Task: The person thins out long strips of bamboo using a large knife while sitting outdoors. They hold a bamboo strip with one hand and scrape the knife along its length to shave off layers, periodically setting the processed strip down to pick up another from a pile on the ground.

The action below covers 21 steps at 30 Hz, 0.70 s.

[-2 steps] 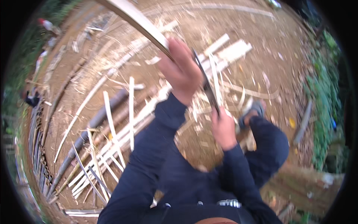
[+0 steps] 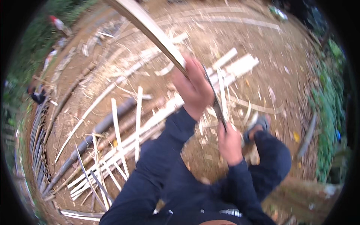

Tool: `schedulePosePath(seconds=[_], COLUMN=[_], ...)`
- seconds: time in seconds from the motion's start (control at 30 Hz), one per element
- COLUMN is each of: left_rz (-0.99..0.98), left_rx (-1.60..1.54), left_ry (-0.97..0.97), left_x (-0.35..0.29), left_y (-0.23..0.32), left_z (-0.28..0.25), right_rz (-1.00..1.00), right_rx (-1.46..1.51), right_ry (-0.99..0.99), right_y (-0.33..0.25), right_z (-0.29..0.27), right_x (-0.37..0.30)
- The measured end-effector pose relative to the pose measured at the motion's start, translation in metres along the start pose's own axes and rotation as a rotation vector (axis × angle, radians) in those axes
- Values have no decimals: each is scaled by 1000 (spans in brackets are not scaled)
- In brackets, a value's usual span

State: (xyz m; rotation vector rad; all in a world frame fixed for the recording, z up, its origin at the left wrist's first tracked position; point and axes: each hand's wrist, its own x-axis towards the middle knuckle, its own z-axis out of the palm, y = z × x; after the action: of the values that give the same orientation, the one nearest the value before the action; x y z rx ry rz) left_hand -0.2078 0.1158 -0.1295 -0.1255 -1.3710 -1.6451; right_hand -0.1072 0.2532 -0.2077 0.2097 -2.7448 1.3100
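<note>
My left hand [image 2: 193, 87] is closed round the near end of a long, pale split bamboo strip [image 2: 153, 36], which slants up past the top left of the view. My right hand [image 2: 230, 145] grips a long dark knife [image 2: 218, 111]; its handle is mostly covered by my fingers. The narrow blade points away from me and runs close beside my left hand. Whether the blade touches the strip cannot be made out, as the left hand hides part of it.
Below my hands, pale split bamboo strips [image 2: 240, 67] lie on the brown dirt ground [image 2: 258, 41] among shavings. A grey pole [image 2: 98, 127] and crossed slats [image 2: 117, 131] lie at left. Cut bamboo poles [image 2: 39, 131] are stacked at far left. Green plants [image 2: 325, 112] edge the right.
The view has tilted, so the ground sits slightly lower in it. Both hands, with the strip and knife, have shifted nearer to me; the left has also gone a little right.
</note>
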Motion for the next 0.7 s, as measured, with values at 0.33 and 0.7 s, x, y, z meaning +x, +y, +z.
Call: schedulePosePath(seconds=[0.33,0.7], left_rz=[-35,-40], left_rx=[-108,-102], left_ry=[-69,0], left_x=[-4,18], left_y=[15,5], left_z=[4,-5], right_rz=[89,195], right_rx=[-370,88], right_ry=[-68,-21], right_y=[67,93], right_z=[29,16], right_x=[-9,-29])
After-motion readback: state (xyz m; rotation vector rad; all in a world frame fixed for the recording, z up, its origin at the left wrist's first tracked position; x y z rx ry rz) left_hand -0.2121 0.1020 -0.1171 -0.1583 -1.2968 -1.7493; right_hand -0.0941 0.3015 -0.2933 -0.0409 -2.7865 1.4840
